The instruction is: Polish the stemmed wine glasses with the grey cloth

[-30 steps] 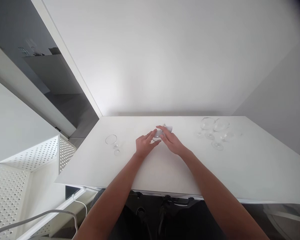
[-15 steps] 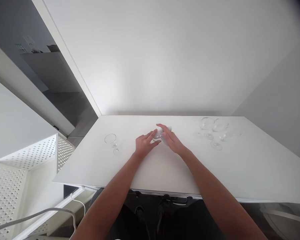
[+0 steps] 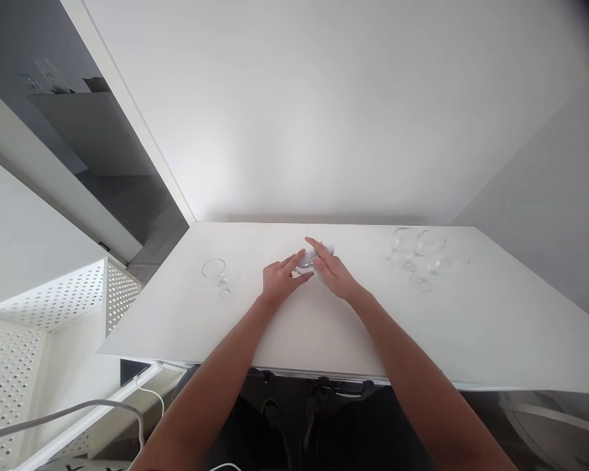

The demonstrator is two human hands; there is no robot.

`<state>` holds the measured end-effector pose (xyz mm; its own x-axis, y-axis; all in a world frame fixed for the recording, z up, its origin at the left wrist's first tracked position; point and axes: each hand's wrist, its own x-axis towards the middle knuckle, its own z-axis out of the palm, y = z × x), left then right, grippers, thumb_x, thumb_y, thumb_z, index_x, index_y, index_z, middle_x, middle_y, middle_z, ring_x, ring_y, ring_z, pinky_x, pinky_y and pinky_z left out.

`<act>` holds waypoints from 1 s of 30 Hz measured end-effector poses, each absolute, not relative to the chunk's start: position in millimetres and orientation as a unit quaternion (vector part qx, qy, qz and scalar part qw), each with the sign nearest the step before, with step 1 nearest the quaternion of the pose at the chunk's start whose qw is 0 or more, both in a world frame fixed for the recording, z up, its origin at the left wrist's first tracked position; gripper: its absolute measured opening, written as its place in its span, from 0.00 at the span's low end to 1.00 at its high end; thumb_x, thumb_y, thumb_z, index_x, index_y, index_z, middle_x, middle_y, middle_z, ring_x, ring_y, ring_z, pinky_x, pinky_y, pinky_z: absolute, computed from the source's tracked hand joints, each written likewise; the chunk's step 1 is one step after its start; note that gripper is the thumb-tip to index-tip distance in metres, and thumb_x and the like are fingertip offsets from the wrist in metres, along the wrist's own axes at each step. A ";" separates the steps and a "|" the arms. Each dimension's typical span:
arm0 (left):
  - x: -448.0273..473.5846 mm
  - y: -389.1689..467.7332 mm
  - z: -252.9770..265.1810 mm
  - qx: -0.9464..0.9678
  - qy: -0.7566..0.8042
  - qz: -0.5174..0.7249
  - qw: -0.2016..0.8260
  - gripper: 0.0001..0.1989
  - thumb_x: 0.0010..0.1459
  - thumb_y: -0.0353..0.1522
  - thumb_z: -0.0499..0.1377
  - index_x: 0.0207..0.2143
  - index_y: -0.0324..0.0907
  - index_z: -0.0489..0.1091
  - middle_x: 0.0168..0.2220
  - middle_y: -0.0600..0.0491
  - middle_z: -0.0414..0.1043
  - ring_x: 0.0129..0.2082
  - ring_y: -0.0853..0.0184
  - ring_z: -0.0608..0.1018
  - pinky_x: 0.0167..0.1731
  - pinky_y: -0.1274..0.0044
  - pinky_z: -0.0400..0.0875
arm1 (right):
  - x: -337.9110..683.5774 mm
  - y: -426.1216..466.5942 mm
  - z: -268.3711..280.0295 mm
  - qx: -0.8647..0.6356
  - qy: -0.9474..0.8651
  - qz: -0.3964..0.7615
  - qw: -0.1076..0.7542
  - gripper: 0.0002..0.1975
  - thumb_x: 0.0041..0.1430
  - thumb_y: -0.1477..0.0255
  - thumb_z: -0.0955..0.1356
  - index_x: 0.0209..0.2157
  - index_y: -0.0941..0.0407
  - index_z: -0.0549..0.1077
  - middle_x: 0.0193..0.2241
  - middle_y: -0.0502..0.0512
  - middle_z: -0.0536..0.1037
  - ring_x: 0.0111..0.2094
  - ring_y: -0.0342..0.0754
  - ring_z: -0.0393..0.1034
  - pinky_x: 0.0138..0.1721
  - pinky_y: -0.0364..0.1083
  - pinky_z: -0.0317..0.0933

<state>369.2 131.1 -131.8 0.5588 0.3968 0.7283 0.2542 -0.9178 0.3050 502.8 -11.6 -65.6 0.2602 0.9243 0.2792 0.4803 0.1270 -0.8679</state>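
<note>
Over the middle of the white table, my left hand point(image 3: 279, 280) grips a clear wine glass point(image 3: 306, 263) by its side, thumb and fingers around it. My right hand point(image 3: 334, 275) presses a white cloth point(image 3: 330, 249) to the same glass, its fingers reaching across the top. Most of the cloth and the glass's far side are hidden by the fingers. Whether the glass touches the tabletop, I cannot tell.
On the left of the white table point(image 3: 177, 320) is one stemmed glass point(image 3: 222, 282). Several clear stemmed glasses point(image 3: 429, 244) stand close together at the right. A grey cable point(image 3: 78, 410) and a perforated white panel point(image 3: 10, 373) lie beyond the table's left side.
The whole view has shifted slightly. My right hand's fingers have moved a little over the glass with the cloth, while my left hand keeps its grip.
</note>
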 end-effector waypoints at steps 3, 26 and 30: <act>368.6 130.6 -130.3 0.889 0.175 0.414 0.086 0.22 0.56 0.46 0.66 0.51 0.50 0.78 0.43 0.52 0.83 0.21 0.71 0.76 0.25 0.76 0.68 | 504.8 -11.0 -62.1 -0.604 -0.542 0.282 0.512 0.28 0.71 0.51 0.55 0.65 0.46 0.63 0.41 0.55 0.76 0.41 0.53 0.70 0.47 0.53 0.66; 369.8 121.9 -111.9 0.842 0.247 0.409 0.252 0.30 0.56 0.47 0.67 0.59 0.51 0.69 0.47 0.54 0.78 0.26 0.75 0.74 0.27 0.79 0.67 | 525.1 1.2 -80.7 -0.500 -0.259 0.241 0.790 0.28 0.51 0.59 0.76 0.52 0.46 0.67 0.44 0.51 0.75 0.42 0.50 0.72 0.41 0.48 0.68; 369.5 123.5 -113.5 0.849 0.169 0.378 0.330 0.33 0.63 0.44 0.61 0.68 0.51 0.56 0.54 0.50 0.73 0.34 0.71 0.75 0.35 0.78 0.71 | 524.1 9.1 -89.3 -0.491 -0.186 0.287 0.801 0.23 0.48 0.60 0.78 0.44 0.51 0.73 0.41 0.53 0.78 0.41 0.50 0.72 0.40 0.48 0.68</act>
